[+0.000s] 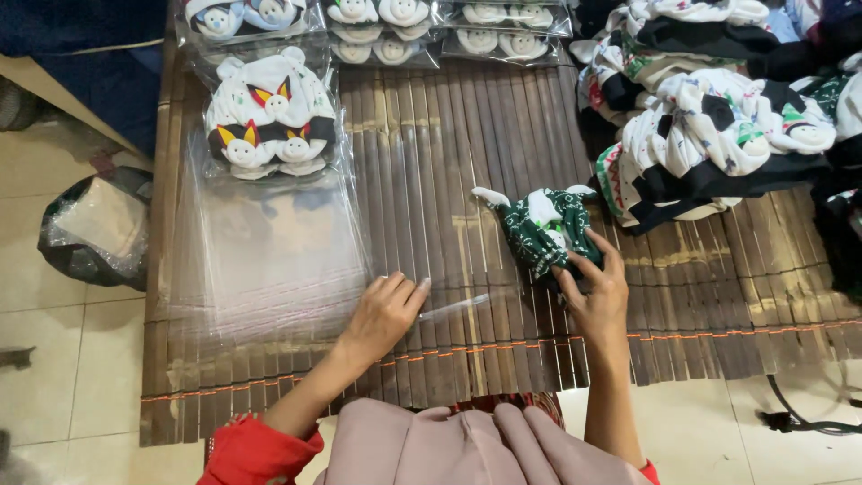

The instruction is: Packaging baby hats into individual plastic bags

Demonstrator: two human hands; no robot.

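Note:
My right hand [594, 292] grips a folded green and white patterned sock bundle [541, 226] on the dark bamboo mat [431, 171]. My left hand [384, 314] rests flat on a clear plastic bag [467, 301] that lies between the two hands, fingers spread. A stack of empty clear bags [260, 260] lies just left of my left hand.
Bagged white sock sets [269, 115] sit at the mat's far left, with more packed bags [404, 27] along the back. A heap of loose black, white and green socks [718, 135] fills the right. A black bag [94, 229] and a cable [799, 418] lie on the tiled floor.

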